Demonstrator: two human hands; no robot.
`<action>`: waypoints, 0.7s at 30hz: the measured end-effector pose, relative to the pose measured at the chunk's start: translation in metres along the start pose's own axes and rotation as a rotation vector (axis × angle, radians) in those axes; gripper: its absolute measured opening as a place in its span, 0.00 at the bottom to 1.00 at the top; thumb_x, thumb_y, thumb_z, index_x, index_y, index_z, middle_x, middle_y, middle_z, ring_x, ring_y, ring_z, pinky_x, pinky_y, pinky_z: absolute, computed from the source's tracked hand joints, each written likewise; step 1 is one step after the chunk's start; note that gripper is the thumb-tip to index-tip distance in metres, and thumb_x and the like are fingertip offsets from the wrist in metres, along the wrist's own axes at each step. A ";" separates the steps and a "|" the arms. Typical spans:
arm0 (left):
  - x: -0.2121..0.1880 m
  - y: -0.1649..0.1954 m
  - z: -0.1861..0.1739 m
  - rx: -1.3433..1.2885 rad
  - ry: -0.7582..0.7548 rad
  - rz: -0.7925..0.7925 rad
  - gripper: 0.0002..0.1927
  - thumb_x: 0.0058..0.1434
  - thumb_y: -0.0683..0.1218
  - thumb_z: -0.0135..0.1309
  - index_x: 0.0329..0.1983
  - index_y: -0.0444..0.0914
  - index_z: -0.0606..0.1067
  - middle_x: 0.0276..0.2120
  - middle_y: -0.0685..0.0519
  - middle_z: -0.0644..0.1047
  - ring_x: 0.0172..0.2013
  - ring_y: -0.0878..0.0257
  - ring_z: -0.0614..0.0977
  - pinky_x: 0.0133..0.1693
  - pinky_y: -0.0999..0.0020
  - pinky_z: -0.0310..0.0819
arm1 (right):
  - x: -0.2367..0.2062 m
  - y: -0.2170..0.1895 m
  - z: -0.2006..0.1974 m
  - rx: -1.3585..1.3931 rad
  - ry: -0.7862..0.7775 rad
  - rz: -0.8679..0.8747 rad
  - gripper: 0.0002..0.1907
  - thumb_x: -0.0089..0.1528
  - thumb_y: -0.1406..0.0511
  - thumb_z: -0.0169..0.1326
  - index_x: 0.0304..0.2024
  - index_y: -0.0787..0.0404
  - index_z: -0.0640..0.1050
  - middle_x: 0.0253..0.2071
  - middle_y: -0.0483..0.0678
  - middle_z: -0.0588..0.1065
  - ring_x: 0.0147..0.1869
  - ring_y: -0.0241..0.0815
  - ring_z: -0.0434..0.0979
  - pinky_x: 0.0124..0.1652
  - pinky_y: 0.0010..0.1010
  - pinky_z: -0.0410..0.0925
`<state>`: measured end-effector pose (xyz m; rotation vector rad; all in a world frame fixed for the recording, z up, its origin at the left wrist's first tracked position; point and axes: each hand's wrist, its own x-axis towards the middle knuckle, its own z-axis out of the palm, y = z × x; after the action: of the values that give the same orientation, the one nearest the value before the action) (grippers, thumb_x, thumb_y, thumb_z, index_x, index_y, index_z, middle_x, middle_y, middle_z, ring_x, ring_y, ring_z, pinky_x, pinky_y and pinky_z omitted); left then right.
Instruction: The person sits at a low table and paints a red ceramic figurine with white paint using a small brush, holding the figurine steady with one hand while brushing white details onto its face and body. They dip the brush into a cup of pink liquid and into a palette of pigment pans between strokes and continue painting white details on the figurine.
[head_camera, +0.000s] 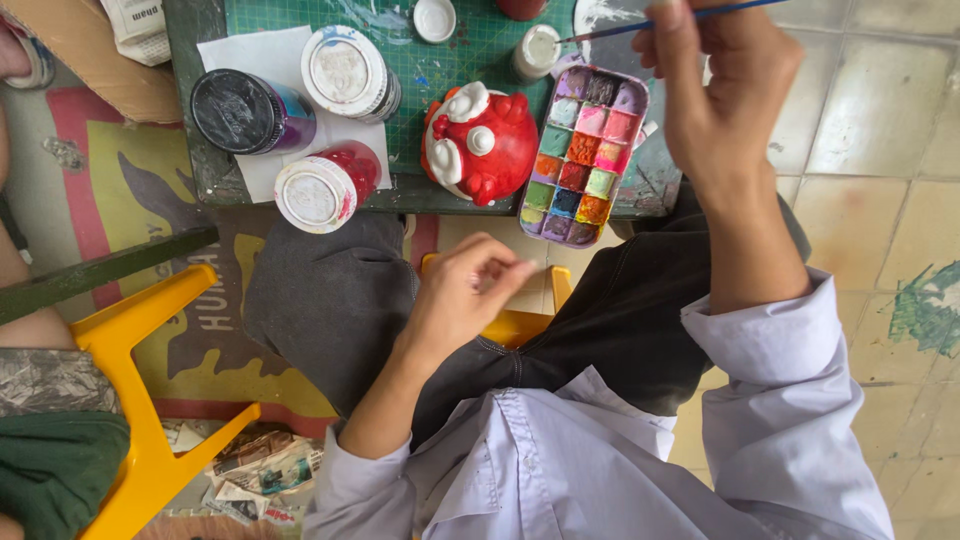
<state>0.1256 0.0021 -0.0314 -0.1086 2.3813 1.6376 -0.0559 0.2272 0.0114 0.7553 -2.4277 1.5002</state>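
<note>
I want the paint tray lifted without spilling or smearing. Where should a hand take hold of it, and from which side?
Grip the paint tray by its near short end, which juts past the table edge toward the lap. Come from below that end, thumb on the rim only, since every well is filled with paint. The red figure crowds one long side, so the overhanging end looks freest. The left hand is nearest.

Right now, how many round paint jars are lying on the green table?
3. A black-lidded purple jar at the left, a white-lidded jar beside it, and a white-lidded red jar at the near edge. A small white bottle stands apart; more may be hidden beyond the frame.
</note>
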 end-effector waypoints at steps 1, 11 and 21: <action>-0.002 0.001 -0.001 -0.048 0.117 -0.126 0.13 0.62 0.49 0.66 0.39 0.36 0.77 0.29 0.50 0.75 0.30 0.56 0.76 0.32 0.58 0.70 | 0.003 0.001 0.001 -0.061 -0.021 -0.008 0.07 0.79 0.72 0.49 0.49 0.73 0.76 0.40 0.53 0.80 0.42 0.40 0.83 0.43 0.26 0.74; 0.042 -0.005 0.004 0.277 0.578 0.185 0.66 0.48 0.59 0.78 0.77 0.32 0.48 0.70 0.35 0.55 0.70 0.38 0.59 0.69 0.44 0.53 | 0.017 -0.001 0.018 -0.196 -0.098 -0.110 0.05 0.76 0.71 0.58 0.48 0.70 0.78 0.39 0.54 0.78 0.37 0.43 0.80 0.37 0.32 0.71; 0.063 -0.012 0.017 0.304 0.660 0.203 0.62 0.41 0.62 0.80 0.71 0.34 0.59 0.69 0.43 0.63 0.65 0.45 0.61 0.67 0.49 0.53 | 0.024 0.008 0.032 -0.254 -0.175 -0.205 0.05 0.74 0.71 0.59 0.46 0.68 0.77 0.38 0.55 0.75 0.34 0.52 0.77 0.34 0.38 0.68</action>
<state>0.0697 0.0183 -0.0635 -0.4207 3.2018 1.4492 -0.0777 0.1945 0.0000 1.0779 -2.5073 1.0669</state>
